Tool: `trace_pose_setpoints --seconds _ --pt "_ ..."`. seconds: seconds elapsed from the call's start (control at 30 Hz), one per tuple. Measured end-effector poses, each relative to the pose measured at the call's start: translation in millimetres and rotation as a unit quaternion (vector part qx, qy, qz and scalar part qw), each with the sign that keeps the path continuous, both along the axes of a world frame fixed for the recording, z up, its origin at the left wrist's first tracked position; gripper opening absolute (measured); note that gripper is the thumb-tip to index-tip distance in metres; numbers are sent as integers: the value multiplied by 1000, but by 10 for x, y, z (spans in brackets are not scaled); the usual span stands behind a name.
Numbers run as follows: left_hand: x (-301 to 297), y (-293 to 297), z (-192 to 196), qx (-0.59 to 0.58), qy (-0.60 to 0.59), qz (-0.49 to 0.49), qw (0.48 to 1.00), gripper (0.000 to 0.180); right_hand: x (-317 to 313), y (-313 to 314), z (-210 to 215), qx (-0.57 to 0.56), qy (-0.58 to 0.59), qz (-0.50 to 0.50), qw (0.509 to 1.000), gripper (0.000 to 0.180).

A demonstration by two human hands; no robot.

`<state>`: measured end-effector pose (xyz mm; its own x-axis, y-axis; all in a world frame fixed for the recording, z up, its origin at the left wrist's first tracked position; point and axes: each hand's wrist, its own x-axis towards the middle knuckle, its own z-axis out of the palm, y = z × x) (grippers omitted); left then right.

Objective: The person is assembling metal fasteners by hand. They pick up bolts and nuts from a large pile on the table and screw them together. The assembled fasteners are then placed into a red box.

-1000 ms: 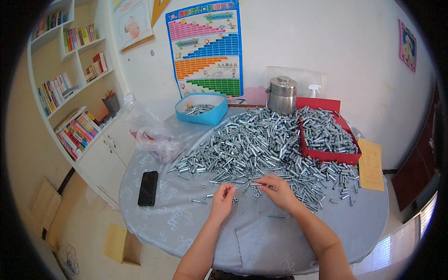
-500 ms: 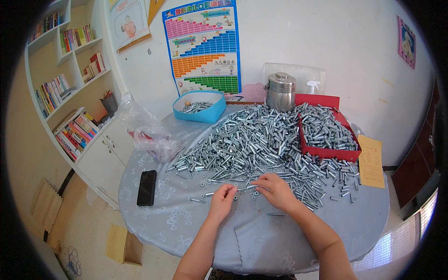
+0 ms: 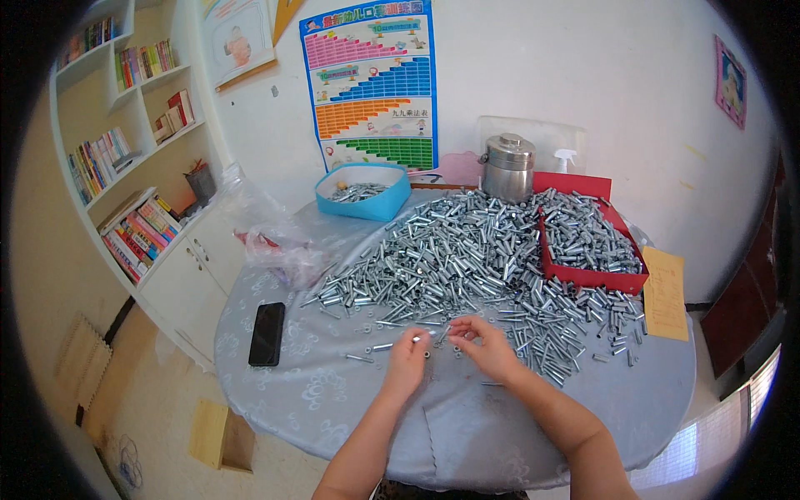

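Note:
My left hand [image 3: 406,360] is closed in a pinch, with a small bright metal piece [image 3: 418,338] at its fingertips; its exact kind is too small to tell. Just to the right, my right hand [image 3: 488,350] pinches a thin silver bolt [image 3: 444,335] between thumb and forefinger, tilted up. The two hands are slightly apart, over the near edge of a big heap of silver metal sleeves and bolts [image 3: 450,250]. Small nuts and loose pieces lie around the fingers. One loose bolt [image 3: 359,358] rests left of my left hand.
A red box [image 3: 596,281] full of metal sleeves stands at the right of the heap. Behind are a steel canister [image 3: 508,171] and a blue bin [image 3: 367,205] of parts. A black phone [image 3: 267,333], plastic bag [image 3: 279,242] and yellow paper [image 3: 666,292] lie on the grey tablecloth [image 3: 333,417].
My hands were meeting at a thin metal rod; now they have come apart a little, each with a piece at its fingertips. The whole view has shifted slightly.

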<state>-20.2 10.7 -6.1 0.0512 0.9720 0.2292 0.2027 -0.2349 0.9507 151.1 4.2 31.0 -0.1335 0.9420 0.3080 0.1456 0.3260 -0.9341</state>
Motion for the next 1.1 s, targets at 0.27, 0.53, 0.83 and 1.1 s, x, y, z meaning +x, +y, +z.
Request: trace_pose_setpoints --seconds 0.27,0.53,0.83,1.1 --pt "-258 120 30 -84 -207 88 971 19 -71 478 -116 104 -346 19 932 15" --pt "-245 151 -38 -90 -167 92 978 15 -254 774 -250 120 -427 29 896 16" --pt "-259 194 -126 -100 -162 96 977 18 -305 755 -240 123 -433 16 893 11" --pt "-265 174 -104 -131 -165 92 973 17 -379 749 -224 64 -486 -9 871 11"
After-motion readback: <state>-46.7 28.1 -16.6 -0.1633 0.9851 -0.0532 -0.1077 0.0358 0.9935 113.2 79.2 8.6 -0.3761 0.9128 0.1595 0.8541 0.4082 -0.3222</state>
